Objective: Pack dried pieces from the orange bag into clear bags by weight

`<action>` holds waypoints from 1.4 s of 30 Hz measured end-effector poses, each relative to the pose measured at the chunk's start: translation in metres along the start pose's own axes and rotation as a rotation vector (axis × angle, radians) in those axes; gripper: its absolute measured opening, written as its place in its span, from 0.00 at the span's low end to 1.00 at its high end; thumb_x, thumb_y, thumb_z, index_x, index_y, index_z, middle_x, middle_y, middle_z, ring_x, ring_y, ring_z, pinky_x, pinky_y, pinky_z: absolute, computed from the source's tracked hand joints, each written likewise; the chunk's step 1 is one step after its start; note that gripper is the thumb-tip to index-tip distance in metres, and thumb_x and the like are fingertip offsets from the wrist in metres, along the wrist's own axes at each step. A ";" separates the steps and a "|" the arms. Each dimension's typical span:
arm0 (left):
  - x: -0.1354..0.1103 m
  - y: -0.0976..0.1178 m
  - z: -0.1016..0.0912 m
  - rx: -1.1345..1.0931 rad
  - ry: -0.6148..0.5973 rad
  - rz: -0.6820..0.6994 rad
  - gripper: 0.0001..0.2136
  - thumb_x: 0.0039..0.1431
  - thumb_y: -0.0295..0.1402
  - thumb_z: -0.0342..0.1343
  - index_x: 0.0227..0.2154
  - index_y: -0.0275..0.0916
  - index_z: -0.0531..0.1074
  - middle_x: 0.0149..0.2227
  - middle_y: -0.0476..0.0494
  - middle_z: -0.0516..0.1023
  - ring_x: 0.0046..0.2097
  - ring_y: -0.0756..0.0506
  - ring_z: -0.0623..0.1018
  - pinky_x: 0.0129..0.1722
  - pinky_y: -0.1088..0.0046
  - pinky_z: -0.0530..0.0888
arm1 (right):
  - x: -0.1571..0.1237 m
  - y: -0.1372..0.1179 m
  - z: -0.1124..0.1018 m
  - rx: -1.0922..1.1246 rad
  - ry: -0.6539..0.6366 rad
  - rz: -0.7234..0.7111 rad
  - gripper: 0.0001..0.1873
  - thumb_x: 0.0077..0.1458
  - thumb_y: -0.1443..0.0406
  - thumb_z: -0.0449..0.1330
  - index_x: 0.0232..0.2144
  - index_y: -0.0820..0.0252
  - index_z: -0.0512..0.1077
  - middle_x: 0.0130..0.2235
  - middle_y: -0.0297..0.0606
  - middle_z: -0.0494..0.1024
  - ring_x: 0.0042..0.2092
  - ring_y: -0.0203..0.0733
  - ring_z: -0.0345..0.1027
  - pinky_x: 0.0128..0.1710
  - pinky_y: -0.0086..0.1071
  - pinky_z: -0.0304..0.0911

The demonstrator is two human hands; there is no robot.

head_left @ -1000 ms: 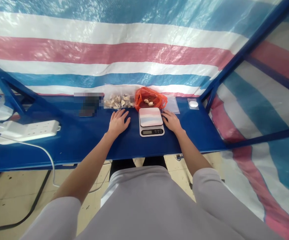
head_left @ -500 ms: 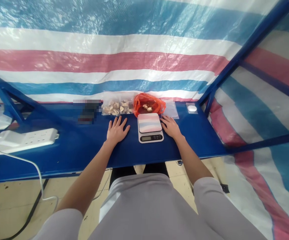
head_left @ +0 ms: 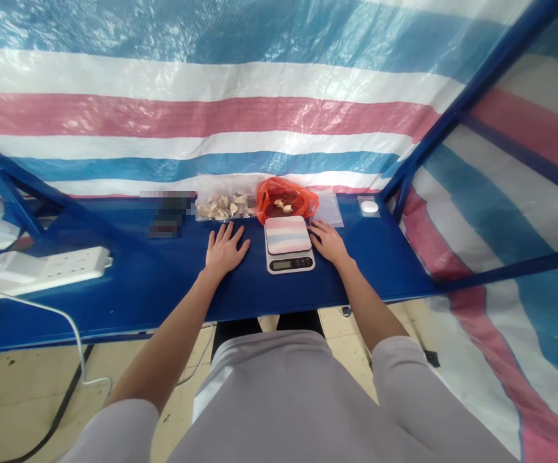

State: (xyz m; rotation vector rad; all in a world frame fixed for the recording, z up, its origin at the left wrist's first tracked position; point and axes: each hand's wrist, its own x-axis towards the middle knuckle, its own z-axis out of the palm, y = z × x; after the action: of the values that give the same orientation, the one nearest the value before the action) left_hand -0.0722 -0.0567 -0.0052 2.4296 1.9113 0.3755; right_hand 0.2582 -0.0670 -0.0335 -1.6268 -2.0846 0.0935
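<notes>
My left hand (head_left: 225, 249) lies flat on the blue table (head_left: 129, 289) with its fingers spread, holding nothing. It is just below a clear plastic bag of pale garlic cloves (head_left: 225, 206). My right hand (head_left: 328, 243) rests palm down, its fingertips beside a digital kitchen scale (head_left: 288, 257). The scale has a pink, white and blue striped top and nothing on it. Behind the scale sits an orange plastic bag (head_left: 283, 200) with a few cloves inside.
A flat clear bag (head_left: 331, 209) lies by the orange bag, and a small white round item (head_left: 368, 207) sits further right. A pixelated patch (head_left: 170, 215) hides something at the back. A white power strip (head_left: 47, 270) with a cable lies at left. Striped tarpaulin and blue steel framing surround the table.
The whole view has shifted, with the table lower in the picture than a second ago. My hands stay flat beside the scale, and nothing on the table has been moved.
</notes>
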 end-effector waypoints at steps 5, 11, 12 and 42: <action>0.000 0.001 -0.004 -0.027 0.079 0.007 0.25 0.67 0.44 0.45 0.62 0.39 0.69 0.68 0.36 0.64 0.70 0.34 0.61 0.68 0.49 0.57 | 0.001 0.003 -0.006 0.051 0.095 0.013 0.18 0.66 0.64 0.51 0.52 0.54 0.77 0.60 0.40 0.75 0.65 0.49 0.64 0.63 0.46 0.65; 0.015 0.002 -0.016 -0.093 0.272 0.111 0.22 0.68 0.42 0.46 0.55 0.38 0.75 0.61 0.35 0.73 0.65 0.36 0.70 0.66 0.55 0.62 | 0.010 0.013 -0.007 -0.011 0.119 0.033 0.17 0.64 0.64 0.54 0.51 0.55 0.78 0.58 0.41 0.77 0.64 0.52 0.65 0.64 0.49 0.64; 0.020 0.002 -0.018 -0.100 0.298 0.126 0.21 0.68 0.42 0.46 0.54 0.38 0.75 0.60 0.35 0.75 0.64 0.36 0.71 0.66 0.55 0.63 | 0.012 0.014 -0.006 -0.025 0.106 0.041 0.17 0.64 0.64 0.55 0.51 0.56 0.77 0.58 0.42 0.77 0.64 0.53 0.65 0.64 0.50 0.63; 0.096 -0.084 -0.031 -0.073 0.095 0.357 0.23 0.64 0.29 0.45 0.60 0.37 0.69 0.63 0.32 0.69 0.64 0.35 0.69 0.64 0.53 0.66 | 0.012 0.018 0.006 -0.053 0.058 0.038 0.20 0.66 0.62 0.50 0.55 0.57 0.75 0.60 0.45 0.75 0.64 0.53 0.65 0.66 0.53 0.57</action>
State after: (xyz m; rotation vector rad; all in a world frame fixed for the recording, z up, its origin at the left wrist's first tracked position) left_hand -0.1378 0.0524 0.0271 2.7455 1.4551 0.5682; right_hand 0.2694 -0.0493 -0.0410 -1.6805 -2.0285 0.0043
